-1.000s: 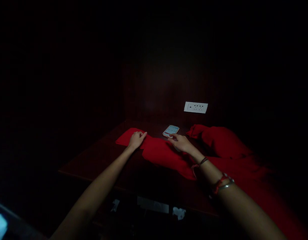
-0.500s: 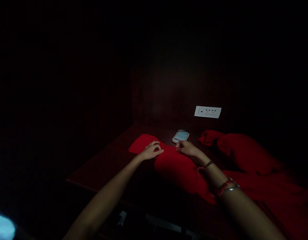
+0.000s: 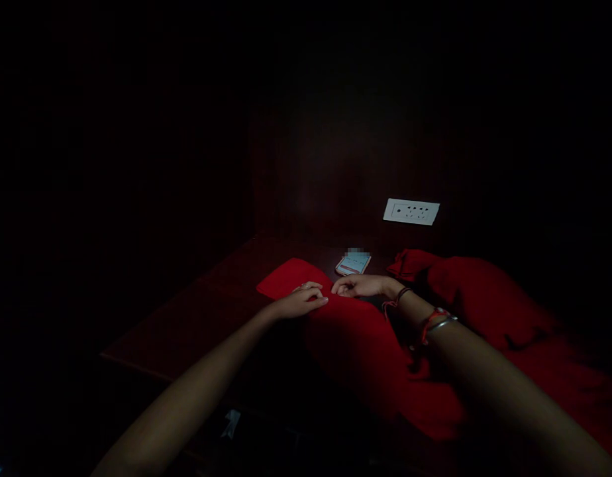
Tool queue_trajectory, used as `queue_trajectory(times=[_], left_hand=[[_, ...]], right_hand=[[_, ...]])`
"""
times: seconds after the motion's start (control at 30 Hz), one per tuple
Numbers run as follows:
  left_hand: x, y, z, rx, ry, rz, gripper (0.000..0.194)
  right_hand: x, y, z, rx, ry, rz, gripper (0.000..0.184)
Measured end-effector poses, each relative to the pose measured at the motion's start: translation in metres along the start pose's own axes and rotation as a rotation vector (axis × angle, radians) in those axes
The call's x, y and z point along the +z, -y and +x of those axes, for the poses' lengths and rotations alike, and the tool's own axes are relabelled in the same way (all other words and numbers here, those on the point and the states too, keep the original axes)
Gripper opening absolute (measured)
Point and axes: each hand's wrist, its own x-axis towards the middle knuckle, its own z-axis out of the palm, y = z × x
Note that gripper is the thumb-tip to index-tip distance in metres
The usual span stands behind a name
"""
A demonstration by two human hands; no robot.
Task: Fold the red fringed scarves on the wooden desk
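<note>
A long piece of red cloth (image 3: 350,324) lies across the dark table and hangs over its near edge. My left hand (image 3: 302,303) rests on its left part, fingers bent and closed on the fabric, with a ring on one finger. Close by, my right hand (image 3: 358,285) has its fingertips pinched down at the cloth's far edge, almost meeting the left. Its wrist carries a dark band, a red string bracelet and a silver bangle. The fold between the fingers is only partly visible in the dim light.
A lit phone (image 3: 353,263) lies just beyond my right hand. More red cloth (image 3: 489,291) is heaped at the right. A white socket plate (image 3: 412,212) sits on the dark back wall. Something pale (image 3: 231,423) shows below the table (image 3: 187,324).
My right hand has moved left along the cloth, closer to my left hand. More cloth now hangs toward the lower right. The view has shifted slightly.
</note>
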Motion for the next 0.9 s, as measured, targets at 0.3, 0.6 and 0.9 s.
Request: queue_trajectory(times=[0.3,0.6,0.9], left_hand=[[-0.005,-0.007,-0.009,-0.050,0.205,0.078,0.049],[-0.005,-0.005,-0.011,0.100,0.165,0.105,0.035],[-0.015,0.007,0.016,0.124,0.246,0.114,0.026]], right_hand=[[-0.001,-0.015,-0.016,0.007,-0.329,0.104,0.023],[0.014,-0.013,-0.020,0.056,-0.291,-0.073,0.038],[0.047,0.029,-0.047,0.342,-0.418,-0.146,0.036]])
